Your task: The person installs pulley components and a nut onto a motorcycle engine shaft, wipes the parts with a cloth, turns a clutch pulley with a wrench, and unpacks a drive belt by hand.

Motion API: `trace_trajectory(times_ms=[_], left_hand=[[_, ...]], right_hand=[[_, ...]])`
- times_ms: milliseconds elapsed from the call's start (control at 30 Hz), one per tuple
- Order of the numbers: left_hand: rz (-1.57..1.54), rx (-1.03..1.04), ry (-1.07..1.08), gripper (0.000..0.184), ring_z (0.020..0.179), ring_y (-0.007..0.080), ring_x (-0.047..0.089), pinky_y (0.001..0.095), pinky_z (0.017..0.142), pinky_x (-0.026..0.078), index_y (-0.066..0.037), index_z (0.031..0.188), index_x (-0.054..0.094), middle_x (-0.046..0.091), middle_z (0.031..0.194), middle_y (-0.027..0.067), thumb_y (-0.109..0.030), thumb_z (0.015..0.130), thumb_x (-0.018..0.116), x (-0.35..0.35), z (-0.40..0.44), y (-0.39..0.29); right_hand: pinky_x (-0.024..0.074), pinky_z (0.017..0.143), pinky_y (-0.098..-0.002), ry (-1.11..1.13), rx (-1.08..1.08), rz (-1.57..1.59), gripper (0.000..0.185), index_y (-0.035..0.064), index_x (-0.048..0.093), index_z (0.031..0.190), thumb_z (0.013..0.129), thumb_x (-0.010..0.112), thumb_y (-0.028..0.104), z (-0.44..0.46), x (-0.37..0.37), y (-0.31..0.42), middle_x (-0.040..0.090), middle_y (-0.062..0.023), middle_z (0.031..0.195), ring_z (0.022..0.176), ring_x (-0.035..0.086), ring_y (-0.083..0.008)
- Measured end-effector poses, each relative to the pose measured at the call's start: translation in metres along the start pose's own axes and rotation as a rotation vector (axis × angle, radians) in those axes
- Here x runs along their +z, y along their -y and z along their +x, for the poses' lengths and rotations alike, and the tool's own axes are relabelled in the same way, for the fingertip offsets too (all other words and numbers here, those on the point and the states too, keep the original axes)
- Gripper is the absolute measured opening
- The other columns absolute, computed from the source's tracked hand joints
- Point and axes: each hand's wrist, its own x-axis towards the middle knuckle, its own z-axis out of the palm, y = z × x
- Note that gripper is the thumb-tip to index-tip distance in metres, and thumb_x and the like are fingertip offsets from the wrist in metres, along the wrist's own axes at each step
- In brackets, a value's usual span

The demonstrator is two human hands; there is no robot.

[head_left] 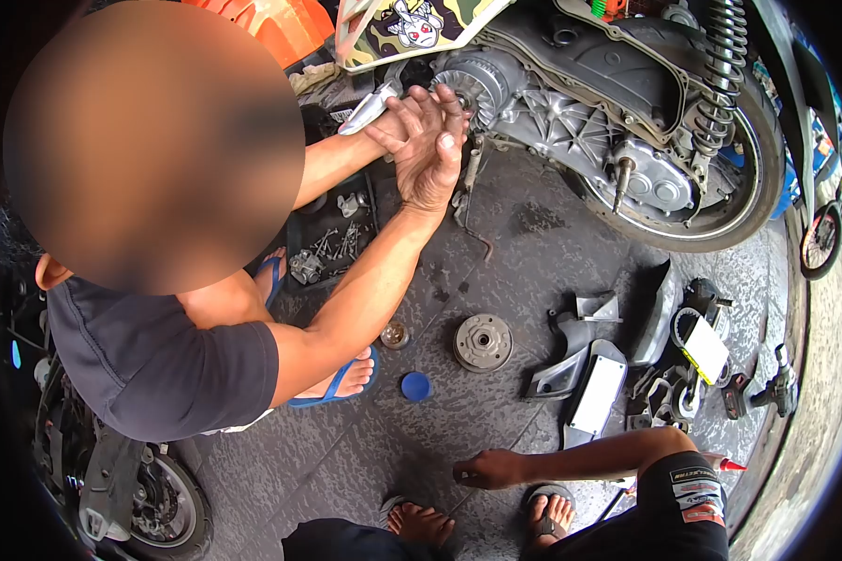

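Note:
My right hand (488, 469) hangs low over the floor in front of my feet, its fingers curled closed. What they hold, if anything, is hidden. Nearest to it on the floor are a round blue lid (416, 386) and a round metal clutch-like part (484, 342) with a central nut. A small open jar (395, 335) stands by the co-worker's foot. My left hand is out of view.
A co-worker's raised hand (430, 164) is beside the ridged pulley (477, 79) of a scooter engine (571, 117). A tray of bolts (332, 245) lies near them. Removed covers (594, 393), a power drill (772, 383) and a bent metal lever (472, 220) are on the floor.

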Motion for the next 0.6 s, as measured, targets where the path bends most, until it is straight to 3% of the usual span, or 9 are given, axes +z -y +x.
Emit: trace_trajectory(times_ms=[267,333,433,467,533,600], left_hand=[[-0.008,0.001,-0.012,0.022,0.067,0.0190,0.056,0.0347,0.074,0.042,-0.010,0.062,0.061,0.060,0.063,0.0026,-0.027,0.076,0.058,0.004,-0.003,0.002],[-0.004,-0.008,-0.016,0.023,0.068,0.0191,0.057,0.0357,0.076,0.041,-0.010,0.062,0.061,0.060,0.063,0.0026,-0.028,0.077,0.057,0.005,-0.004,0.003],[-0.019,-0.034,-0.038,0.024,0.069,0.0191,0.057,0.0367,0.077,0.040,-0.010,0.063,0.061,0.060,0.064,0.0026,-0.029,0.077,0.057,0.018,-0.011,0.009],[-0.018,-0.026,0.048,0.024,0.069,0.0194,0.056,0.0373,0.077,0.038,-0.010,0.064,0.061,0.060,0.065,0.0026,-0.029,0.077,0.057,0.007,-0.006,0.005],[-0.028,-0.034,0.061,0.023,0.070,0.0194,0.056,0.0370,0.077,0.038,-0.010,0.064,0.061,0.061,0.066,0.0027,-0.028,0.078,0.057,0.000,-0.002,0.003],[-0.039,-0.048,0.053,0.023,0.069,0.0191,0.055,0.0386,0.080,0.033,-0.009,0.065,0.061,0.061,0.068,0.0023,-0.027,0.078,0.056,0.001,-0.002,0.002]], right_hand=[[0.0494,0.066,-0.0403,-0.073,-0.031,-0.003,0.017,0.0119,0.052,0.099,0.088,0.048,0.024,0.006,-0.022,0.004,0.062,-0.0123,0.079,0.074,0.061,-0.0316],[0.0489,0.066,-0.0427,-0.231,-0.015,0.009,0.018,0.0099,0.050,0.098,0.084,0.052,0.021,0.013,-0.047,0.007,0.061,-0.0162,0.078,0.075,0.061,-0.0343],[0.0493,0.067,-0.0399,-0.497,-0.147,0.087,0.016,0.0070,0.051,0.097,0.083,0.053,0.013,0.021,-0.088,0.021,0.061,-0.0131,0.079,0.076,0.061,-0.0314],[0.0494,0.067,-0.0386,-0.583,-0.182,0.126,0.016,0.0068,0.051,0.097,0.082,0.054,0.010,0.024,-0.103,0.025,0.060,-0.0120,0.080,0.076,0.061,-0.0299],[0.0482,0.073,-0.0354,-0.908,-0.211,-0.053,0.017,0.0057,0.055,0.094,0.078,0.061,0.006,0.023,-0.139,0.044,0.058,-0.0100,0.086,0.083,0.058,-0.0259],[0.0412,0.081,-0.0350,-1.217,-0.328,-0.274,0.035,0.0041,0.051,0.102,0.070,0.066,0.002,0.014,-0.184,0.071,0.048,-0.0121,0.104,0.101,0.046,-0.0278]])
